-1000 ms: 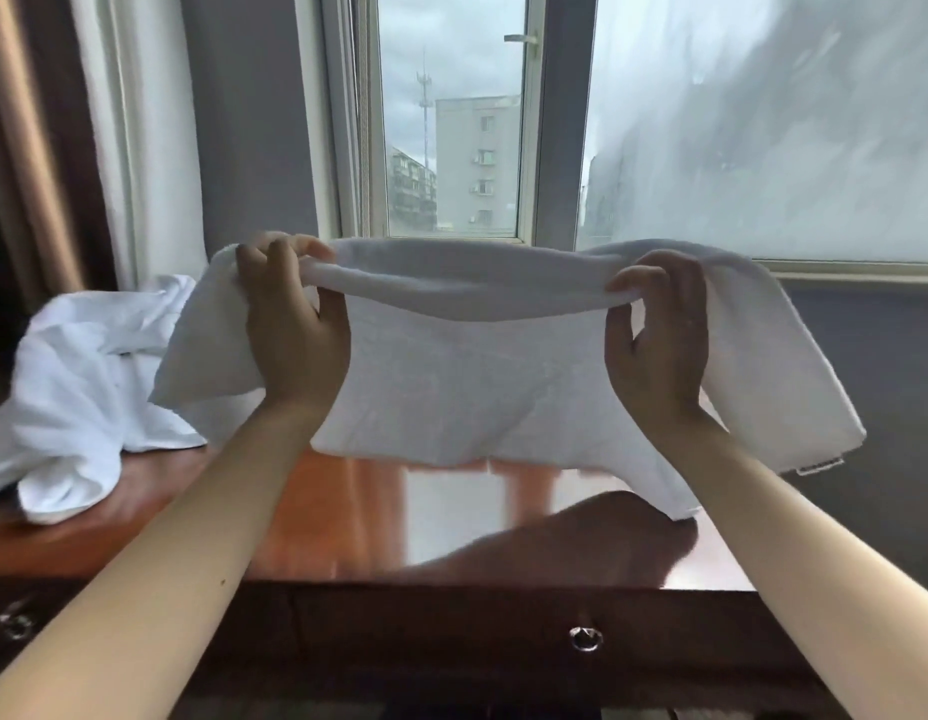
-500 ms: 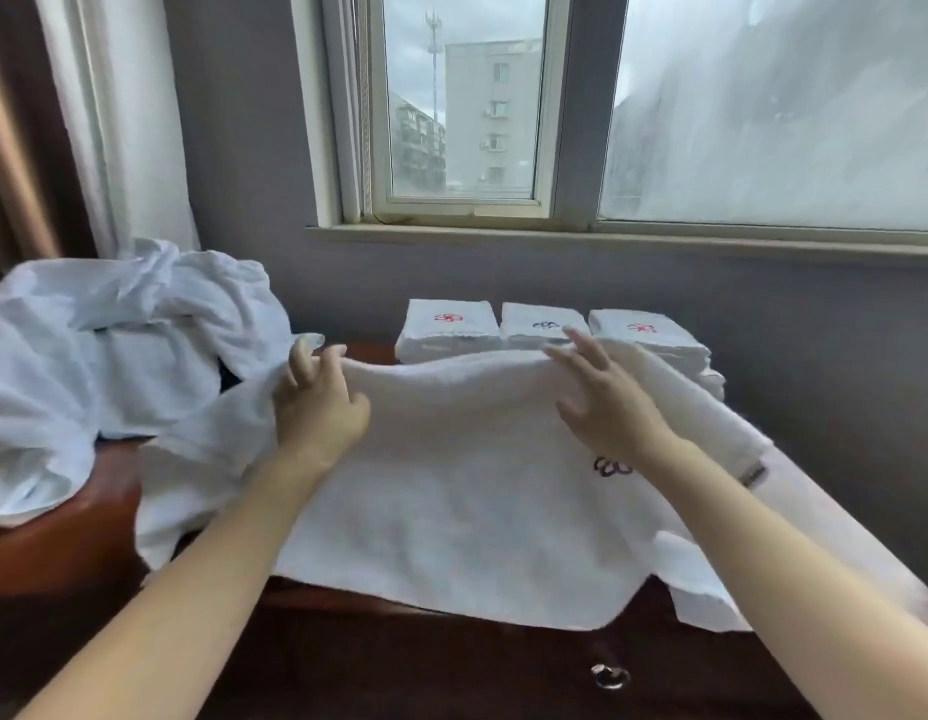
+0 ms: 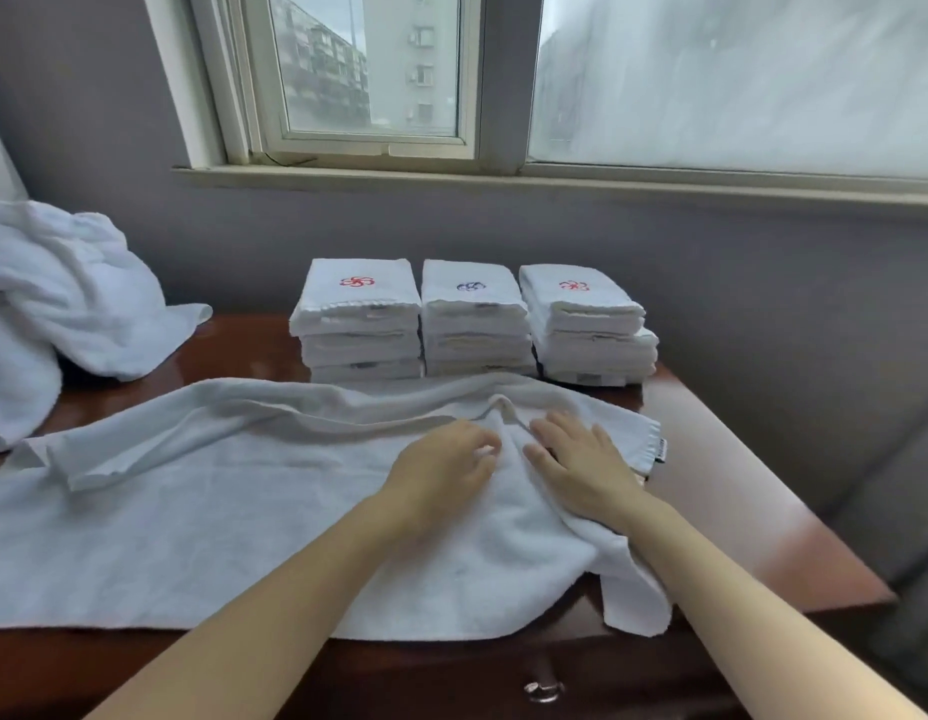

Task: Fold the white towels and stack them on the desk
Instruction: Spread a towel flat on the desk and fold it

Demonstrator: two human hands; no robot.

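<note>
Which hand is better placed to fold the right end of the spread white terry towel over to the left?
Probably the right hand: it lies flat on the white terry towel near its right edge with the dark tag. The left hand sits nearer the middle.

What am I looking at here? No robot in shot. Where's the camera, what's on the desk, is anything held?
No machine: a person works bare-handed. The picture comes from a wide-angle camera on their head, looking forward and down, so both forearms enter from the bottom. On the glossy reddish-brown wooden desk a white terry towel lies spread out, its near edge hanging over the front. Behind it stand three stacks of folded white towels with red, blue and red emblems on top. A heap of unfolded white towels sits at the left. The right hand rests flat on the spread towel. The left hand has fingers bent at a raised crease; whether they pinch it is unclear. Nothing is lifted.
</note>
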